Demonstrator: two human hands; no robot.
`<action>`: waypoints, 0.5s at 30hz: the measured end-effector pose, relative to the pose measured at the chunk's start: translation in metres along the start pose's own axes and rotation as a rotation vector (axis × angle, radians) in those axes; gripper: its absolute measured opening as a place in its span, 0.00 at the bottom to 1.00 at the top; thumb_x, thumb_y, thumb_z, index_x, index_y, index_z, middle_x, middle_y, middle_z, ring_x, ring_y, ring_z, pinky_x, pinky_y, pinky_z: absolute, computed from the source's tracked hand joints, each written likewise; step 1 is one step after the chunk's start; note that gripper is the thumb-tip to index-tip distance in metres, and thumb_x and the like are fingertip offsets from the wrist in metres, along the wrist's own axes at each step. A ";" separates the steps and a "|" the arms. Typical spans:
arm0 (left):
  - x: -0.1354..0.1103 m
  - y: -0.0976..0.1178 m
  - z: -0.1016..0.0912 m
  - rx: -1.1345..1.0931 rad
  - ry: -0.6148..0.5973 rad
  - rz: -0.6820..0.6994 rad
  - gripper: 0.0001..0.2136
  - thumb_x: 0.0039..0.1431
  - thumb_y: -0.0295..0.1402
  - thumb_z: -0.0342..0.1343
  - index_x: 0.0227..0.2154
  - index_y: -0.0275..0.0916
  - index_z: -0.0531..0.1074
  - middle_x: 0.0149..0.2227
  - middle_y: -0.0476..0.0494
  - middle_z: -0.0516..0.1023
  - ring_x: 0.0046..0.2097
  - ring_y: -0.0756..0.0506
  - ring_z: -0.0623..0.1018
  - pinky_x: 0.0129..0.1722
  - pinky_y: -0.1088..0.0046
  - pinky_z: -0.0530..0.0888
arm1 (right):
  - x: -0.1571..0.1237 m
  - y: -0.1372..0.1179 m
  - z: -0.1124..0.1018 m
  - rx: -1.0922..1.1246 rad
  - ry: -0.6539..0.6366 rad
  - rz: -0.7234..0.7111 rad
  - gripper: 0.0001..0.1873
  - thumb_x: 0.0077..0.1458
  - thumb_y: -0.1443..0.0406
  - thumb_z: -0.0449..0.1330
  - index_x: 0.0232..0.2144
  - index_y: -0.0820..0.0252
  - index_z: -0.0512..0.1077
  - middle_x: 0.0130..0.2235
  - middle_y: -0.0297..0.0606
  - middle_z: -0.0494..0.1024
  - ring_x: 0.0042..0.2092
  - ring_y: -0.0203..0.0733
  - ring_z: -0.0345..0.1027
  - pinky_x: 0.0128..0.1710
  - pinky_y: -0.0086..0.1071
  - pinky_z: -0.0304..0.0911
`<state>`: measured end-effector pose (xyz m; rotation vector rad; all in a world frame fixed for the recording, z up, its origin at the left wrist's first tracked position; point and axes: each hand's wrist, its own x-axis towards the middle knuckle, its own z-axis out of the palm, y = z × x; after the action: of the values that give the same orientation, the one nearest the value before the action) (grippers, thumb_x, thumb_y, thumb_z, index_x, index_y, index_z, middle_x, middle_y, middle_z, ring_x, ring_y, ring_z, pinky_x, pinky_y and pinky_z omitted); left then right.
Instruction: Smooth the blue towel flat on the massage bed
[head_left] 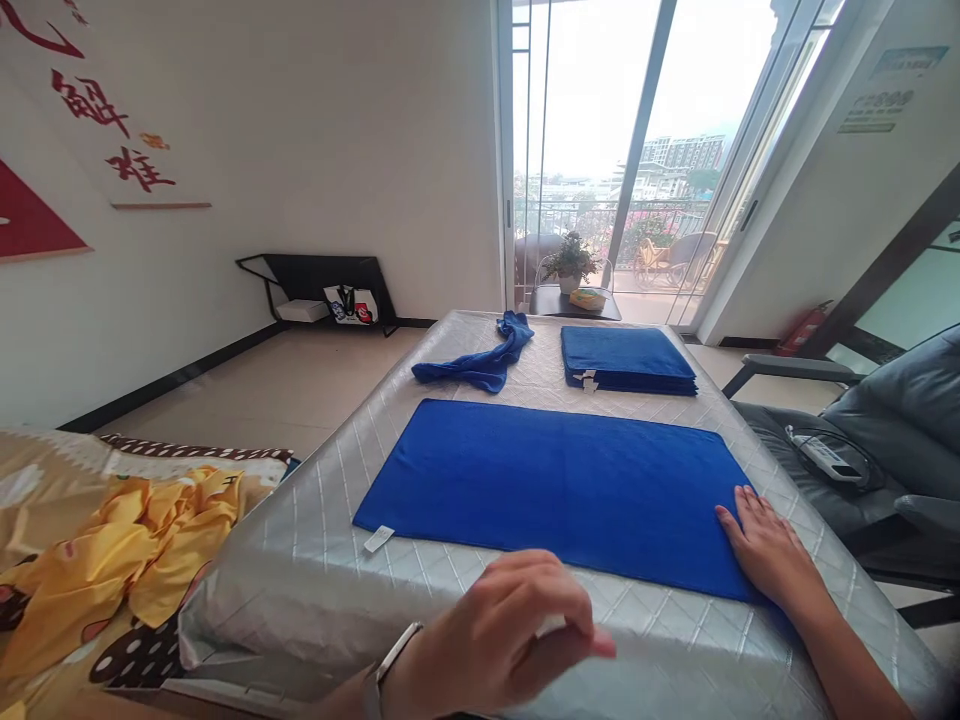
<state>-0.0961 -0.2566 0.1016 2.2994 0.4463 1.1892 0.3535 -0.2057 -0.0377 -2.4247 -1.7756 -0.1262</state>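
Observation:
A blue towel (pixel 555 480) lies spread flat on the bed, with a white tag (pixel 379 539) at its near left corner. My right hand (pixel 769 545) rests on the towel's right end, fingers stretched out flat. In front of the towel's near edge, my left hand (pixel 517 625) is raised with curled fingers; nothing shows in them. A metal band (pixel 394 650) circles the left wrist. Farther back on the bed sit a stack of folded blue towels (pixel 630 358) and, left of it, a crumpled blue towel (pixel 484 362).
A silver quilted cover (pixel 337 480) spreads over the bed. Yellow cloth (pixel 135 540) lies on patterned bedding at left. To the right stands a grey armchair (pixel 795 430) with a power strip (pixel 829 455). Behind the bed, a chair (pixel 555 303) holds a potted plant (pixel 571 262).

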 end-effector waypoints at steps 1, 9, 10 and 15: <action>0.021 -0.014 -0.002 0.043 -0.063 -0.046 0.04 0.69 0.33 0.54 0.43 0.40 0.69 0.33 0.46 0.80 0.33 0.50 0.78 0.37 0.73 0.75 | -0.001 -0.002 -0.002 -0.006 0.010 0.006 0.46 0.61 0.48 0.28 0.67 0.76 0.53 0.70 0.51 0.54 0.71 0.53 0.43 0.68 0.51 0.42; 0.036 -0.121 0.018 0.570 -0.458 -0.274 0.34 0.70 0.53 0.39 0.69 0.33 0.51 0.71 0.32 0.49 0.72 0.38 0.48 0.69 0.54 0.52 | -0.009 -0.015 -0.012 0.005 0.103 -0.157 0.44 0.62 0.48 0.31 0.68 0.74 0.52 0.70 0.50 0.52 0.72 0.50 0.38 0.70 0.49 0.38; 0.030 -0.130 0.021 0.588 -0.477 -0.312 0.34 0.71 0.53 0.36 0.70 0.33 0.48 0.71 0.34 0.47 0.72 0.40 0.46 0.69 0.56 0.50 | -0.009 -0.016 -0.011 0.027 0.083 -0.190 0.44 0.63 0.47 0.32 0.68 0.73 0.51 0.70 0.49 0.52 0.72 0.49 0.38 0.70 0.48 0.39; 0.005 -0.155 0.013 0.665 -0.510 -0.462 0.35 0.70 0.55 0.32 0.71 0.36 0.43 0.72 0.39 0.44 0.72 0.42 0.46 0.70 0.58 0.46 | -0.009 -0.018 -0.006 0.065 -0.022 -0.185 0.44 0.62 0.46 0.33 0.68 0.72 0.52 0.70 0.49 0.53 0.71 0.49 0.41 0.70 0.46 0.42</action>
<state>-0.0911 -0.1315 0.0099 2.6828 1.2215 0.2135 0.3340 -0.2099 -0.0321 -2.2237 -1.9791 -0.0593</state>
